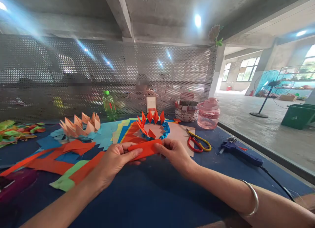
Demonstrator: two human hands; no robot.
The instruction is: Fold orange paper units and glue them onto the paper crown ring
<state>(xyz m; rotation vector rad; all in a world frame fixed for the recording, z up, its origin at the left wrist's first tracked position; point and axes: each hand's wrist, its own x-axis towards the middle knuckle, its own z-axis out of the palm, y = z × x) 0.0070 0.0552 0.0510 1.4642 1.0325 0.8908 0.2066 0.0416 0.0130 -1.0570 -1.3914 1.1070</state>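
The left hand (121, 155) and right hand (176, 153) pinch opposite ends of a folded orange paper (147, 148), up over the bench (157, 195); just past it I see an orange-and-blue paper ring (167, 131), red-and-yellow scissors (195, 139) to its right, a glue gun (242, 154) farther right, and a peach paper crown (78, 125) off left

L hand (124, 155) & R hand (174, 152) pinch opp. ends of a folded orange paper (147, 149) btwn them, above the bench (152, 195). Just beyond: orange/blue paper ring (165, 132) on stacked sheets (180, 134), scissors (195, 136) on its R. Peach paper ring (78, 131) twd far L corner. Glue gun (242, 154) nr R edge. Along far edge, by the mesh screen (157, 70): green-capped bottle (109, 107), basket (186, 112), pink jug (208, 114). Green bin (297, 117) past R edge.
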